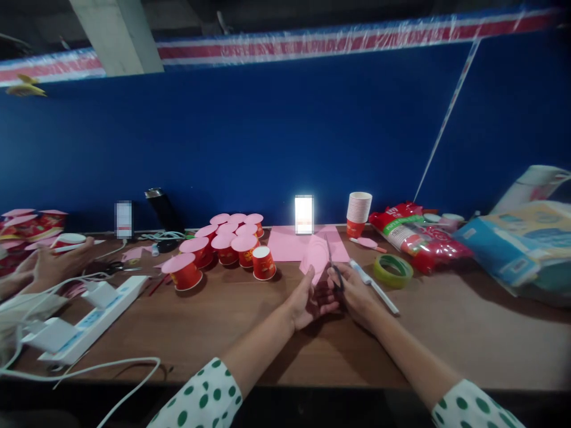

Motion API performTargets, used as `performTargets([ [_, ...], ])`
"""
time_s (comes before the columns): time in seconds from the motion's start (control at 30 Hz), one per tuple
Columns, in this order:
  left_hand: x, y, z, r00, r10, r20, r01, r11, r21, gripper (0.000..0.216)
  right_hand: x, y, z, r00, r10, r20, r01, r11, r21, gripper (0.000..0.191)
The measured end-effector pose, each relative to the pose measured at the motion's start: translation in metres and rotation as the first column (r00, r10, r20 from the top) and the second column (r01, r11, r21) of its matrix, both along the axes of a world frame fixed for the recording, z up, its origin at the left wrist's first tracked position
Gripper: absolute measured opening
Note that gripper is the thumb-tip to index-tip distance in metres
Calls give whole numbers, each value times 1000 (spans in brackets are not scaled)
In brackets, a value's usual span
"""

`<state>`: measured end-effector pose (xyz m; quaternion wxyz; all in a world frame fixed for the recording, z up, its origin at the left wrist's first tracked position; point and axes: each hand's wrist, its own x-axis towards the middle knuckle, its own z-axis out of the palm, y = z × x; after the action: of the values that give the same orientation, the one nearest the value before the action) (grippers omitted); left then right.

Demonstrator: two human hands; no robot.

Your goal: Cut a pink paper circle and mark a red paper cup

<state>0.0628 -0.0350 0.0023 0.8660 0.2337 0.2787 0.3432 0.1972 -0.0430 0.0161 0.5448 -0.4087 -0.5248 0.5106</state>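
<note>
Between finger and thumb, my left hand [306,303] grips a piece of pink paper [316,257] that has a rounded outline. My right hand [354,291] holds dark-handled scissors [338,277], their blades pointing away from me along the paper's right edge. Behind the held piece lie pink paper sheets [283,245] on the table. To the left stand several upside-down red paper cups [186,276] topped with pink paper discs. One red cup [264,263] among them has no disc.
Right of my hands lie a white pen [382,297], a roll of tape [392,271] and a red plastic package [419,238]. A cup stack [358,214] stands behind. At left are a power strip [96,321], a black bottle [164,214] and another person's hands [57,264] with a cup.
</note>
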Motion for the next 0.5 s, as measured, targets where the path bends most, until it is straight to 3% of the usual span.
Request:
performTargets([
  [0.13,3,15,7,971,179,156,-187,982,37,43,2,17,11,999,10,33,-13,997,77,30],
  [0.27,9,39,14,934,322,155,-338,937,91,28,0,41,15,992,-59,112,45,991,127,31],
  [0.4,15,57,8,852,511,113,-521,805,286,31,-10,58,-1,983,-99,152,82,990,112,33],
  [0.5,15,66,-3,799,601,33,-566,732,380,40,-15,58,-11,977,-109,184,90,990,106,33],
])
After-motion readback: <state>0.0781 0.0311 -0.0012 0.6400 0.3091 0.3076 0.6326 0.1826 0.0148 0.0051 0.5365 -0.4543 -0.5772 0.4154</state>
